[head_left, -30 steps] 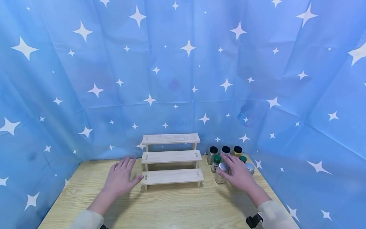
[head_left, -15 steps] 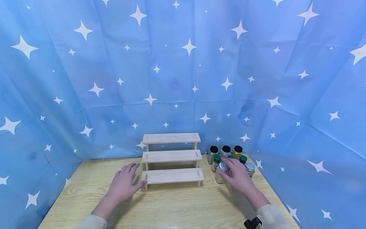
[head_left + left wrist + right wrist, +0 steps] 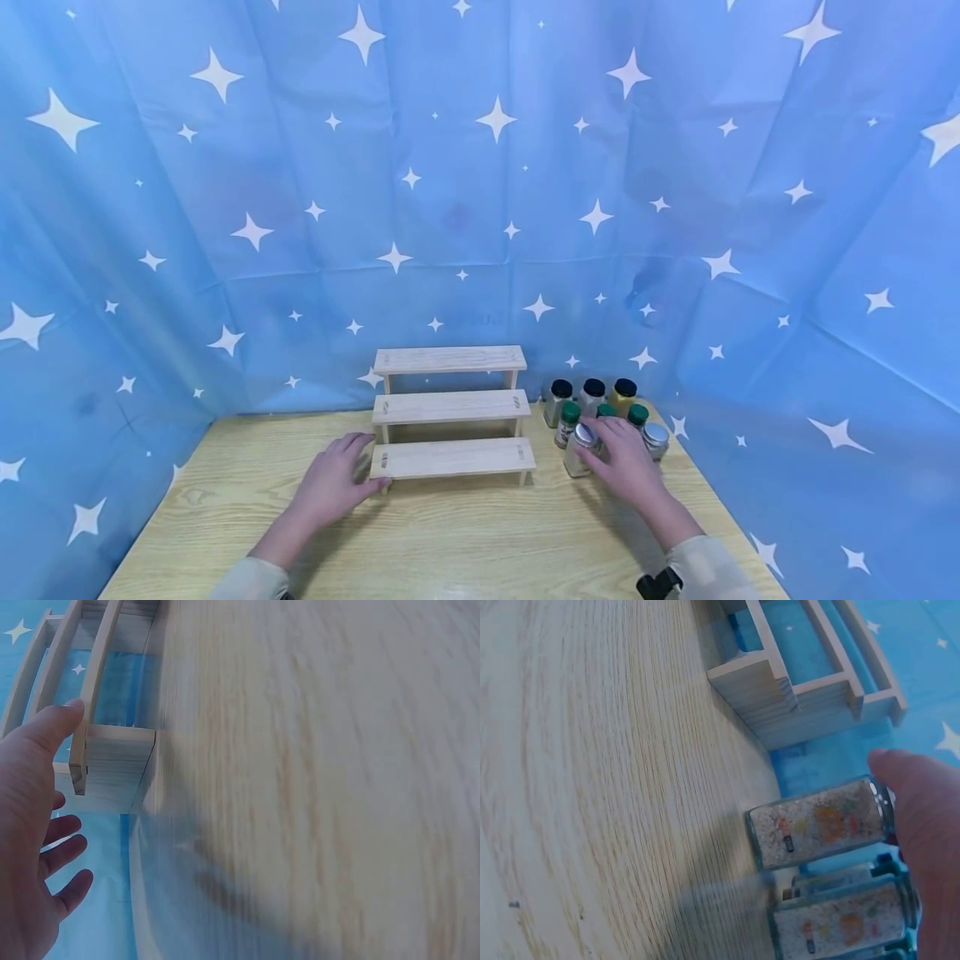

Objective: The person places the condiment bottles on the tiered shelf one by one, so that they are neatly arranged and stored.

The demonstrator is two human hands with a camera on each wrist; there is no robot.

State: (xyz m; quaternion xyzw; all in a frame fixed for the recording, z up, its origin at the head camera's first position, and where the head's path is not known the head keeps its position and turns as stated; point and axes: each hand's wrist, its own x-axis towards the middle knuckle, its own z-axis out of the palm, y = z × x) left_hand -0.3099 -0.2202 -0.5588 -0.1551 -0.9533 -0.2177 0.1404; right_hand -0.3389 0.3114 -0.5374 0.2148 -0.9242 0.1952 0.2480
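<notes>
Standing beside left hand (image 3: 330,483), wooden rack (image 3: 452,459), silver-lidded jar (image 3: 576,458) at right hand (image 3: 626,462)

Backdrop cloth (image 3: 450,192): blue, hung behind the desk (image 3: 465,542) and along its left and right sides; vertical folds, a horizontal crease across the rear, a slanting crease at right. Print: white four-pointed stars (image 3: 496,119), large and small, scattered throughout. Colour turns faintly violet toward upper right; a darker smudge right of centre. Desk: pale yellowish wood-grain top, grain running crosswise in the head view, far edge close to the cloth. Lighting: diffuse, with soft shadows on the desktop.
</notes>
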